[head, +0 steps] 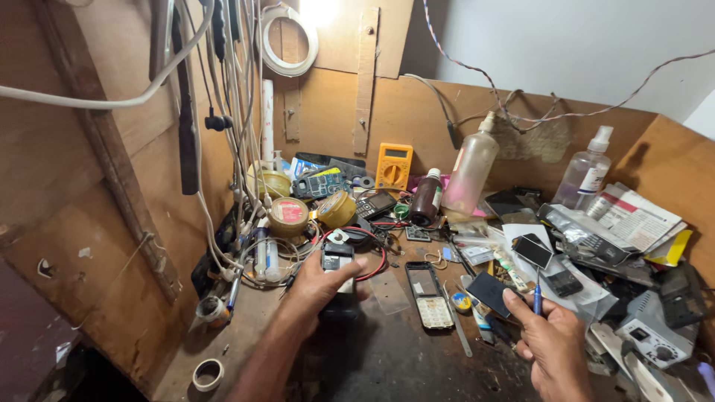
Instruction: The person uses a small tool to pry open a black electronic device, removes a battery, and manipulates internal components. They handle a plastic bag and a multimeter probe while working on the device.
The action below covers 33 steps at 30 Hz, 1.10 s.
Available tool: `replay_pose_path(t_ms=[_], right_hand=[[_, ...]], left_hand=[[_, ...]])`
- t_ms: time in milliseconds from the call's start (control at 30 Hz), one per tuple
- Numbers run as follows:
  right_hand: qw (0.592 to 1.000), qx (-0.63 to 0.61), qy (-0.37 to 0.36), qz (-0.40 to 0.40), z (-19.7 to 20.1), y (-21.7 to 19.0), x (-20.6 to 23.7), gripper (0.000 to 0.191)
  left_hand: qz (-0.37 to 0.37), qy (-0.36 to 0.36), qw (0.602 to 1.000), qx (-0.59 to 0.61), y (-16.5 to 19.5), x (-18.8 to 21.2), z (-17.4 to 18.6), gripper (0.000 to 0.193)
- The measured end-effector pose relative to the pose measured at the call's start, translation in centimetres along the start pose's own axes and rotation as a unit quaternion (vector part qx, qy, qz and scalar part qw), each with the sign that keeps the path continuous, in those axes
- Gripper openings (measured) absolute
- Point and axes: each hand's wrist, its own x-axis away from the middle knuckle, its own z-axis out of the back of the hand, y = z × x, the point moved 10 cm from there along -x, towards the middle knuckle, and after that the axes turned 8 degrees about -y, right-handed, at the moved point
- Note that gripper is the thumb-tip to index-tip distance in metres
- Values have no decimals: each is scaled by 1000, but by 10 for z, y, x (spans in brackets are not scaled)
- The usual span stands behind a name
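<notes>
**Small Phone Parts Held Over a Messy Wooden Counter**

While lying low over the dark, scratched counter [387,365], left hand [316,286] wrapped around a small phone part [337,259], grey and boxy, thumb pressed across its front. Closed on it, fingers curled behind. Right beside it, touching nothing, an open phone shell [430,295]: flat, long, with rounded corners, a bare window on top and a pale keypad below.

Right hand [551,346] closed around a thin blue-handled tool [537,294], metal tip pointing up. Just left of that hand, a flat black square piece [489,292], smooth and tilted. Above the tool tip, a small shiny black screen [532,251] resting on white paper.

Farther back, near the plywood wall: a square yellow meter [393,165], a dark brown bottle [426,198] with a white cap, a tall cloudy plastic bottle [471,173], and a clear spray bottle [585,170]. On the left, round tape rolls [288,216], one cream with a red top. Red wire [376,260] looping behind the left hand. Bundles of white and black cables [223,112] hanging down the rough wooden side wall. Lone ring of tape [208,374] at the near left corner.
</notes>
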Motion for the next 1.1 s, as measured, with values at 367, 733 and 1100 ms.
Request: replay_pose_path(t_ms=[367,733,1100], right_hand=[[999,4,-42,-29,-30,17,12,24],[998,-31,-43,16,-27,20,11,22],[989,-102,-111,9,-78,6,34,21]], left_hand=[[-47,34,830,-555,26,6,-8,75],[-133,112,711,-682,62,33,-37,60],[47,-64,996,37,-46,0,-130,39]])
